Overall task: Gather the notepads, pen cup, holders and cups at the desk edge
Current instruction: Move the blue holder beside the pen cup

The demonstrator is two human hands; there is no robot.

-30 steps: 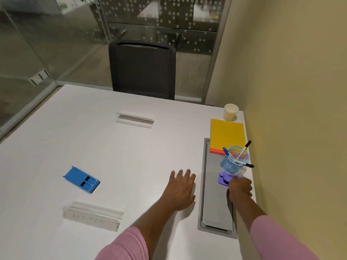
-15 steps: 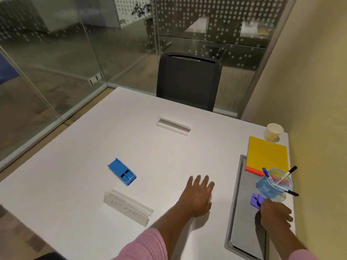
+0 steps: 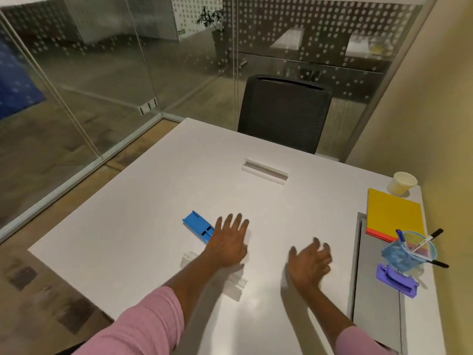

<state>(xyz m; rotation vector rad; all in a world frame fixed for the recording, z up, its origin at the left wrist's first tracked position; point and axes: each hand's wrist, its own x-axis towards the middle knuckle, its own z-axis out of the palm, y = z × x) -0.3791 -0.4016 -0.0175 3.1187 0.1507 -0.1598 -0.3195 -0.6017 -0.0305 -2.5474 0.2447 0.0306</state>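
White desk; glass wall and black chair beyond. Landmark: grey hatch. At its right edge I see the pen cup and purple holder, with the yellow notepad and paper cup past it. Well left of it are the blue holder and far clear holder. My left hand, spread flat, hides part of the near clear holder. My right hand is loose-fingered and holds nothing.

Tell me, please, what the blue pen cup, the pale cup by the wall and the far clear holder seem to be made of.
Blue see-through pen cup: probably tinted plastic, glossy; the pens show through its wall.
Pale cream cup: likely paper, matte, no shine.
Far clear holder: probably acrylic; the white desk shows through, and its edges catch light.
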